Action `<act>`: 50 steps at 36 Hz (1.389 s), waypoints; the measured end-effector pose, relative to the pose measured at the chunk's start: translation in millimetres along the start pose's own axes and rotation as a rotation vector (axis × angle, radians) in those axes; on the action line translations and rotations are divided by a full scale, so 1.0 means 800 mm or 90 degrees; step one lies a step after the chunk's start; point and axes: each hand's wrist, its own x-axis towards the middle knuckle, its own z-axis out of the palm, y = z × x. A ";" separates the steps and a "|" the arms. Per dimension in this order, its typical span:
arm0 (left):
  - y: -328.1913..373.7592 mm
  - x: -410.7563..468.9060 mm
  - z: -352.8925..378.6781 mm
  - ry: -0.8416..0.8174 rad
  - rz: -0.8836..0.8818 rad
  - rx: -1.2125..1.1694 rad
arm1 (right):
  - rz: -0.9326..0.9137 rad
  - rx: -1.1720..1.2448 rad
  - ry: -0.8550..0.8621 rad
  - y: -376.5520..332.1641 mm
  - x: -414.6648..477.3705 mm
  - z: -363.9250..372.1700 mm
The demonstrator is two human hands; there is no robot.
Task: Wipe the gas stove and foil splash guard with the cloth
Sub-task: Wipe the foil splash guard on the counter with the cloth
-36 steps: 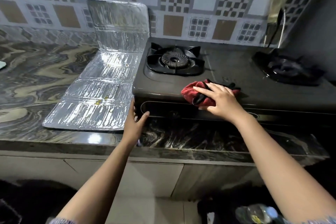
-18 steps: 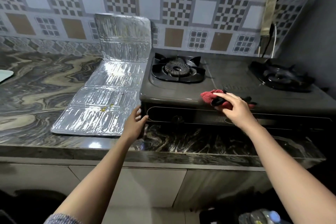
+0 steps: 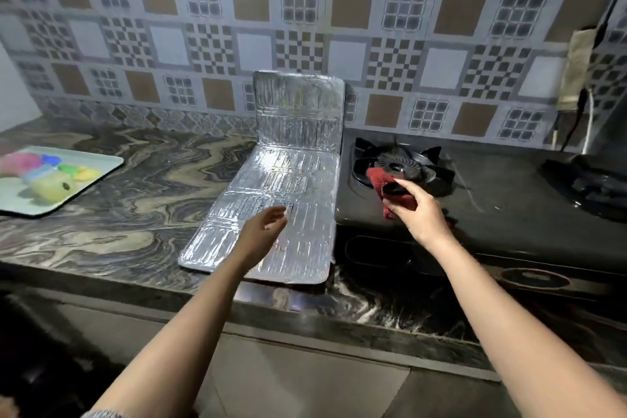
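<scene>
Our right hand [image 3: 419, 210] grips the bunched red cloth [image 3: 390, 187] at the black gas stove's [image 3: 509, 200] left burner; our left hand [image 3: 263, 231] hovers loosely open over the silver foil splash guard [image 3: 288, 173]

There is a single view, from a wide-angle camera worn on the person's head. It looks forward and down across the marbled counter [image 3: 112, 214] toward the tiled wall [image 3: 305, 30], which bows at the frame's edges. Both forearms reach in from the bottom edge. The gas stove [image 3: 502, 210] fills the right side at arm's reach, the foil splash guard [image 3: 291, 180] sits near the centre, and a tray [image 3: 101, 164] lies far left.
</scene>
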 end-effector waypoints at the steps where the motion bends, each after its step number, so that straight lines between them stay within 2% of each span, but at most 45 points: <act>1: -0.006 0.004 -0.013 0.013 0.001 0.015 | -0.010 0.003 -0.008 -0.004 0.008 0.013; 12: -0.095 0.055 -0.120 0.064 -0.059 0.222 | -0.034 0.102 -0.074 -0.053 0.120 0.153; 19: -0.166 0.075 -0.147 -0.022 -0.113 0.336 | -0.006 0.115 -0.123 -0.068 0.164 0.222; 25: -0.203 0.073 -0.152 -0.074 -0.068 0.461 | 0.111 0.155 -0.158 -0.050 0.144 0.260; 30: -0.231 0.071 -0.160 -0.170 -0.045 0.555 | 0.198 0.182 -0.112 -0.034 0.102 0.280; 36: -0.246 0.058 -0.164 -0.173 0.011 0.581 | 0.246 0.152 -0.011 -0.024 0.056 0.284; 42: -0.249 0.038 -0.177 -0.203 0.030 0.573 | 0.276 0.013 0.045 -0.030 0.009 0.288; 50: -0.257 -0.003 -0.197 -0.188 0.036 0.538 | 0.328 -0.381 0.010 -0.029 -0.042 0.313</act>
